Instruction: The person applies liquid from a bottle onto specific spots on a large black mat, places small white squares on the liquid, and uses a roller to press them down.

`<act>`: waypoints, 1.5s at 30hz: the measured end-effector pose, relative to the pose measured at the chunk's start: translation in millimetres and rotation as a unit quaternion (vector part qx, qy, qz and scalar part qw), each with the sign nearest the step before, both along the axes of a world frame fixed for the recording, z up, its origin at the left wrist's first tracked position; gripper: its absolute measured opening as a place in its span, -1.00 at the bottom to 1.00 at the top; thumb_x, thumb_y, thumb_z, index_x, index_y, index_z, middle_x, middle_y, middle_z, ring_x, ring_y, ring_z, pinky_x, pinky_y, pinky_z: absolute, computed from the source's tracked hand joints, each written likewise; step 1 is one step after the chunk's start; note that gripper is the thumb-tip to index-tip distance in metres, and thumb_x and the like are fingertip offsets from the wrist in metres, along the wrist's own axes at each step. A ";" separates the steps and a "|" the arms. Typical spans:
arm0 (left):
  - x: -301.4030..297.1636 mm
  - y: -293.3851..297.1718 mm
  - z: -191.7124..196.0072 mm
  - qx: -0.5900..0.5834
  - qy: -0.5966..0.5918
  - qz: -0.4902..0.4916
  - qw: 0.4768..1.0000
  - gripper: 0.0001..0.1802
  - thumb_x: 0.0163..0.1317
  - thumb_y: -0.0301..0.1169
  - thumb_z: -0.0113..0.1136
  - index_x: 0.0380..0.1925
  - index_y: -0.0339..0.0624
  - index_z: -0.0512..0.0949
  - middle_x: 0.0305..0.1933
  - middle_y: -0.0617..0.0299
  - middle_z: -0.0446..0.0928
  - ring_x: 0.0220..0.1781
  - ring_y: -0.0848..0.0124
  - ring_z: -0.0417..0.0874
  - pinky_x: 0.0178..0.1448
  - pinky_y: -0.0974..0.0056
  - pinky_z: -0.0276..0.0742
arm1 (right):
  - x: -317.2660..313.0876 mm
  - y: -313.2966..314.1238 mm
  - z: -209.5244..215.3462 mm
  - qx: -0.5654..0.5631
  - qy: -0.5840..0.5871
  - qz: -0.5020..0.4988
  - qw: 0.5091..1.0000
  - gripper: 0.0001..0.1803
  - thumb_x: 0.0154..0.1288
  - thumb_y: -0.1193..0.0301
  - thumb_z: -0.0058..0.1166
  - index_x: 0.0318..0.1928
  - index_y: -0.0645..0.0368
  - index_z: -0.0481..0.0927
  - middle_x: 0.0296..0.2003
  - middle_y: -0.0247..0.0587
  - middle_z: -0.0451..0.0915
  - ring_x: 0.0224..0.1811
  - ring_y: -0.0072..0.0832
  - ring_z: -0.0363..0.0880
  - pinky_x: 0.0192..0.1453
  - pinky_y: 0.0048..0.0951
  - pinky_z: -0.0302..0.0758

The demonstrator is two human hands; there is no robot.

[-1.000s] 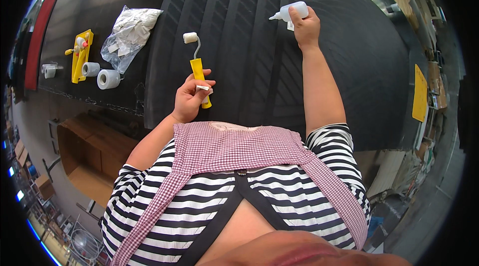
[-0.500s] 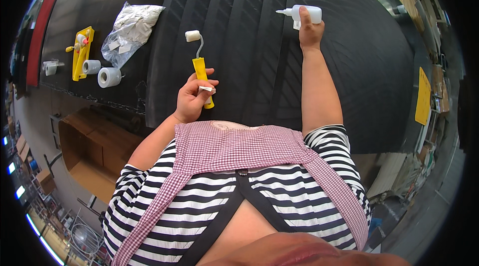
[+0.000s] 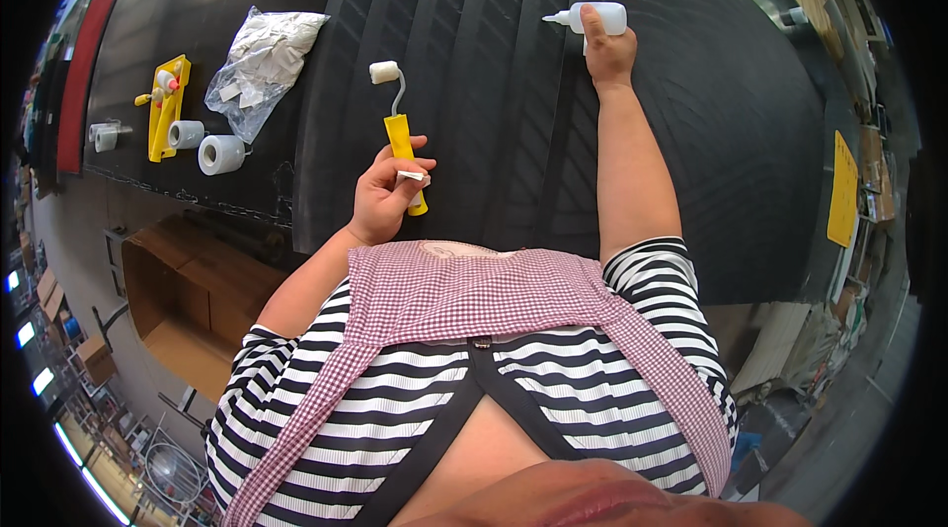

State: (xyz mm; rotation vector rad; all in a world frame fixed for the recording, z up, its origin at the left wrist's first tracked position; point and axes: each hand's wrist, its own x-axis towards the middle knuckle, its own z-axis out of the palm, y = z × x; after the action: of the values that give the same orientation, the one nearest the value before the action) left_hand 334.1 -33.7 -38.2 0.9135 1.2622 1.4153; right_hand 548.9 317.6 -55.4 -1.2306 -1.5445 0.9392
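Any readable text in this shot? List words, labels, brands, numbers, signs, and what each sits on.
None readable.
Yellow sheet, right edge: any print too small.
Bottle in the right hand: no legible text.
Roller in the left hand: none legible.
White slip at the left fingers: too small.
Clear bag: pale slips inside, nothing legible.
Apron patch: faint marks, not readable as words.

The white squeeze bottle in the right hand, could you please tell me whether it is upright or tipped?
Tipped: the squeeze bottle is held sideways in the right hand, its nozzle pointing to the person's left.
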 end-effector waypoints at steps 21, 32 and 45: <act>0.6 0.6 -1.5 0.014 0.009 -0.002 1.000 -0.92 0.39 -0.53 0.23 -0.18 -0.11 0.65 0.35 0.02 0.37 0.13 0.34 0.65 0.17 0.30 0.58 | 12.9 -25.7 13.3 -0.011 0.007 0.055 0.998 -0.59 0.20 0.10 0.34 -0.25 0.24 0.75 -0.32 -0.20 0.77 -0.26 -0.41 0.74 -0.10 -0.38 0.58; 1.1 0.9 0.5 0.008 0.011 0.003 1.000 -0.90 0.37 -0.56 0.23 -0.19 -0.11 0.66 0.35 0.03 0.38 0.12 0.35 0.64 0.18 0.30 0.57 | 12.4 -19.1 10.1 0.017 0.067 -0.015 0.998 -0.54 0.22 0.06 0.35 -0.21 0.27 0.74 -0.30 -0.20 0.77 -0.25 -0.41 0.74 -0.09 -0.38 0.59; 1.9 0.9 1.2 0.002 0.013 0.007 1.000 -0.90 0.36 -0.56 0.23 -0.20 -0.13 0.66 0.35 0.03 0.38 0.13 0.35 0.65 0.19 0.30 0.55 | 10.5 -13.0 7.5 0.016 -0.007 -0.043 0.999 -0.45 0.18 -0.04 0.36 -0.19 0.26 0.71 -0.25 -0.10 0.76 -0.17 -0.25 0.75 -0.01 -0.28 0.59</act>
State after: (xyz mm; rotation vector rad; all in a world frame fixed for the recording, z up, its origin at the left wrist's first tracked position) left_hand 335.9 -32.8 -37.0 0.9291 1.2876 1.4207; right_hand 559.3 304.6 -47.9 -1.2734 -1.4998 0.8477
